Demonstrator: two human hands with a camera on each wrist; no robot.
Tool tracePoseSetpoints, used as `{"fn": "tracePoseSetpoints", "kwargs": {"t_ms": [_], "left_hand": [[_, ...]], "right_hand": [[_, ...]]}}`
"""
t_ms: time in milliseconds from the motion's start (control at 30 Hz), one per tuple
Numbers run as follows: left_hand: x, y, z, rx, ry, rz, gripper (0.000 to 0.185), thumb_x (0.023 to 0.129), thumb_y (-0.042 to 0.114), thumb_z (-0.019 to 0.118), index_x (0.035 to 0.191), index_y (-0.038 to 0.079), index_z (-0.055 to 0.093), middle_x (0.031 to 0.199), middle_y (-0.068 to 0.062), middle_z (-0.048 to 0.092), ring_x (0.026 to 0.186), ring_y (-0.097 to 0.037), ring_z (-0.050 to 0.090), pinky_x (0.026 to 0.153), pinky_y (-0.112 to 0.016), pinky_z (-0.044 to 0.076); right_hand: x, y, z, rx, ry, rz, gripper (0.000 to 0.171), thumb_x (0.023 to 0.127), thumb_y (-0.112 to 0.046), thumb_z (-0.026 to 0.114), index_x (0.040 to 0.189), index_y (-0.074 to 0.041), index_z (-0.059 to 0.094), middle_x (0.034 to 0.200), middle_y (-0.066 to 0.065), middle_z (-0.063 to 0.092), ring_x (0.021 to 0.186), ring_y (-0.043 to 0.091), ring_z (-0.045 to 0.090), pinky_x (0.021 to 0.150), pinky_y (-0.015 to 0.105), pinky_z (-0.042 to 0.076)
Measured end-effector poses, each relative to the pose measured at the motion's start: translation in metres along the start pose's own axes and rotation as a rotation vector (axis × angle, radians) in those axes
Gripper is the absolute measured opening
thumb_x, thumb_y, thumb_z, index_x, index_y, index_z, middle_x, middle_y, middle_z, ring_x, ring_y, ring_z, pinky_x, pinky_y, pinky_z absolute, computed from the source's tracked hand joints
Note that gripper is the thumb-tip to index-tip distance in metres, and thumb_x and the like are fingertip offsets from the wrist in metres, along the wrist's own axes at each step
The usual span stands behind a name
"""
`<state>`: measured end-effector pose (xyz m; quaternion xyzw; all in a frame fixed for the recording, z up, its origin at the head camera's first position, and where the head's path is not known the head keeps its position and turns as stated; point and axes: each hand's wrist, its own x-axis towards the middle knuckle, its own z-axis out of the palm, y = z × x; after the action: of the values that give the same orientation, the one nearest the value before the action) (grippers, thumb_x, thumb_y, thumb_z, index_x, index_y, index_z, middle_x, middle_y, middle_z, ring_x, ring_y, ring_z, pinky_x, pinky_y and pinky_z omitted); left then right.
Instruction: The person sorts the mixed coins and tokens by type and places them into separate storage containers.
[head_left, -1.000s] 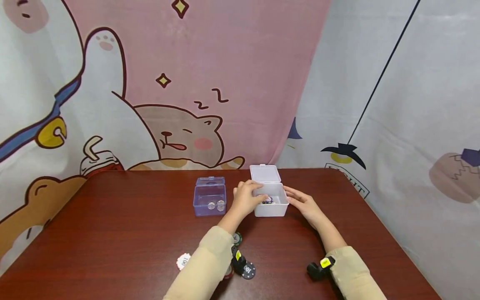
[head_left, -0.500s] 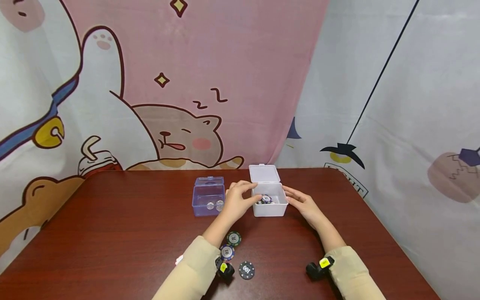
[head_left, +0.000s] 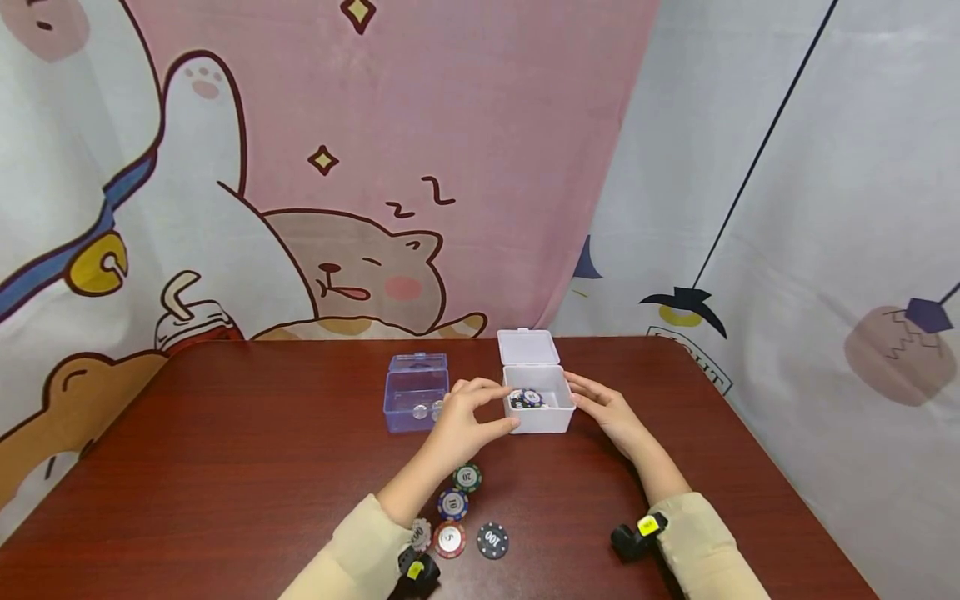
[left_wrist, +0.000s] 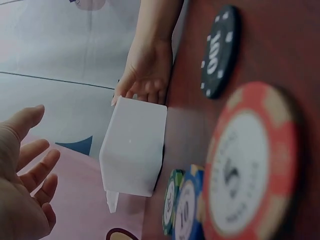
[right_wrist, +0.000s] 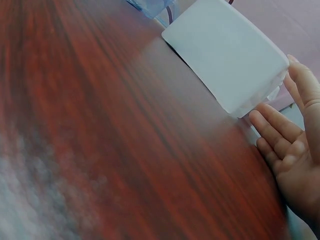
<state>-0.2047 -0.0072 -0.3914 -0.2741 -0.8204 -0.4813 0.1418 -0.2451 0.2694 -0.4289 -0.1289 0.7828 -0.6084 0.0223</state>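
Observation:
A white plastic box [head_left: 555, 419] stands with its lid raised at the back, several poker chips [head_left: 531, 398] lying inside. My left hand [head_left: 461, 421] is at the box's left side, thumb and fingers spread and nothing between them; the left wrist view also shows this hand [left_wrist: 30, 175] bare. Against the box's right wall rest the fingertips of my right hand [head_left: 611, 417], its fingers nearly straight. In the right wrist view that hand [right_wrist: 292, 150] touches the corner of the white box [right_wrist: 225, 55].
A translucent blue box [head_left: 397, 408] with clear round pieces [head_left: 420, 412] stands open to the left. Nearer me lie a green chip [head_left: 467, 477], a blue chip [head_left: 453, 504], a red chip [head_left: 450, 540], a white chip [head_left: 422, 534] and a black chip [head_left: 492, 541].
My left hand has drawn back from over the white box, leftward and toward me, uncovering the chips inside and more chips on the table. The right hand stays at the box.

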Motion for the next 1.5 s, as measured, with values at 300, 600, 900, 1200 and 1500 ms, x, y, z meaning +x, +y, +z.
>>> {"fn": "tracePoseSetpoints", "kwargs": {"t_ms": [300,600,900,1200,1500], "left_hand": [[-0.021,0.003,-0.006,-0.006,-0.066,0.028,0.042,0.075,0.022,0.082,0.113,0.009,0.071,0.107,0.005,0.064,0.100,-0.013,0.049,0.087,-0.040,0.038],[-0.037,0.002,-0.007,-0.005,-0.106,0.069,0.044,0.073,0.022,0.084,0.113,0.009,0.071,0.106,0.007,0.064,0.098,-0.011,0.049,0.089,-0.043,0.035],[-0.054,-0.002,-0.011,0.009,-0.221,0.068,0.045,0.075,0.029,0.083,0.115,0.013,0.071,0.110,0.012,0.061,0.100,-0.009,0.047,0.087,-0.038,0.035],[-0.069,-0.009,-0.010,0.037,-0.315,0.116,0.047,0.073,0.028,0.083,0.115,0.011,0.071,0.112,0.012,0.061,0.102,-0.007,0.047,0.088,-0.036,0.034],[-0.082,-0.006,-0.008,0.088,-0.411,0.151,0.049,0.069,0.026,0.085,0.114,0.014,0.072,0.112,0.016,0.060,0.100,-0.002,0.045,0.082,-0.027,0.030]], "right_hand": [[-0.001,0.001,0.001,0.001,-0.003,-0.008,0.047,0.097,-0.007,0.055,0.141,0.003,0.043,0.134,0.028,0.048,0.125,0.039,0.043,0.091,0.022,0.039],[-0.002,0.002,0.001,-0.014,0.001,-0.003,0.046,0.097,-0.008,0.055,0.141,0.001,0.044,0.135,0.026,0.049,0.126,0.037,0.043,0.095,0.030,0.038],[-0.002,0.004,0.000,-0.016,0.007,-0.006,0.046,0.097,-0.008,0.055,0.141,0.001,0.044,0.134,0.027,0.049,0.126,0.038,0.043,0.098,0.039,0.037],[-0.001,0.006,0.000,0.014,0.002,-0.025,0.046,0.096,-0.006,0.055,0.140,0.003,0.044,0.134,0.028,0.049,0.125,0.040,0.043,0.087,0.018,0.040],[-0.002,0.004,0.000,-0.007,0.001,-0.023,0.046,0.097,-0.007,0.055,0.141,0.001,0.044,0.134,0.026,0.049,0.125,0.037,0.044,0.092,0.023,0.039]]}}
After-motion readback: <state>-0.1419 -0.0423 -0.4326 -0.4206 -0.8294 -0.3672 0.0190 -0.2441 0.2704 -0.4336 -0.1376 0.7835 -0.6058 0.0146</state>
